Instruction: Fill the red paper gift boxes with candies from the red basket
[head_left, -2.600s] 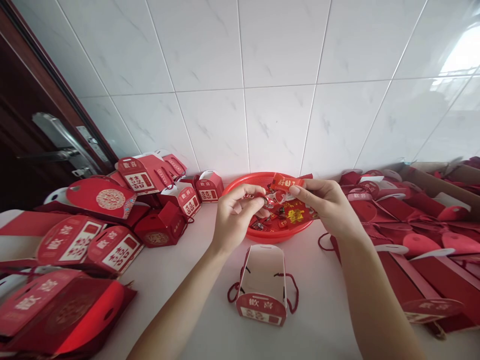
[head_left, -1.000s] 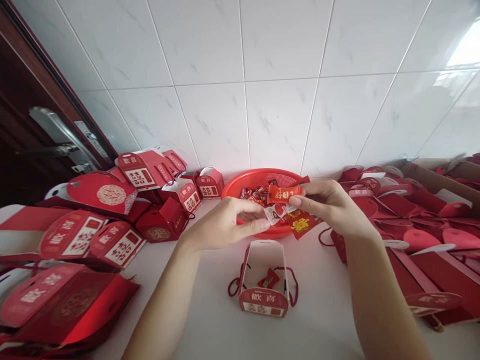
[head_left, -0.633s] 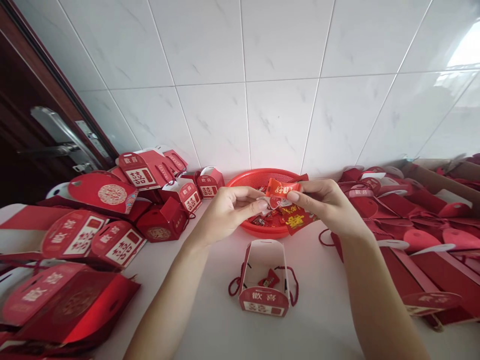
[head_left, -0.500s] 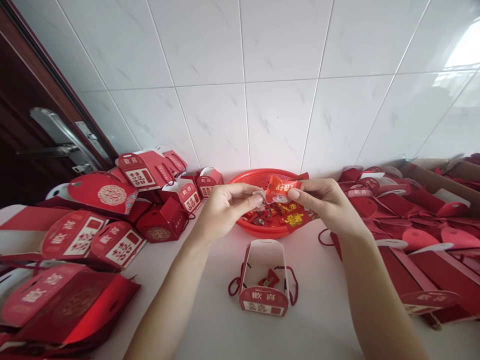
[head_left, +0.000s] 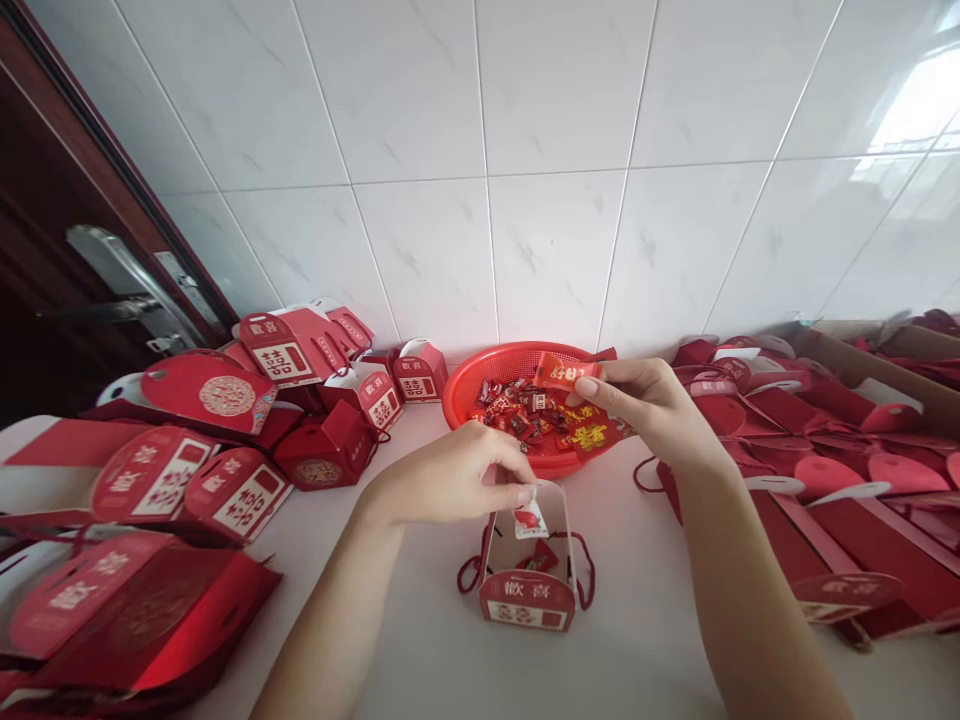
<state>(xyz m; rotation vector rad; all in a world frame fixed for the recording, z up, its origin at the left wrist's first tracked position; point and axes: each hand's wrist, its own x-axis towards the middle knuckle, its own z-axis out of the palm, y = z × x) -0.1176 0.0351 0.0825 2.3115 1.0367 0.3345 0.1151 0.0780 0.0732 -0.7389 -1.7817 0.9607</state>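
Note:
My left hand (head_left: 476, 475) pinches a small white candy packet (head_left: 529, 519) with a red picture on it, just above the opening of a small red and white box (head_left: 525, 605). A red wrapped candy (head_left: 537, 556) lies inside this box, and dark red cord handles loop out at its sides. Over the right part of a red plastic basket (head_left: 459, 385), my right hand (head_left: 637, 405) grips a red candy packet (head_left: 561, 372) between thumb and fingers. Wrapped candies and a larger red packet with gold print (head_left: 592, 430) are in the basket.
Red gift boxes (head_left: 157, 470) are piled along the left side, near a dark door with a metal handle (head_left: 124, 270). More red boxes (head_left: 847, 500) cover the right side, beside a cardboard carton (head_left: 832, 345). Behind stands a white tiled wall (head_left: 555, 240).
My left hand has moved down and toward me, away from my right hand, carrying the white packet to the box. My right hand still holds the red packet over the basket.

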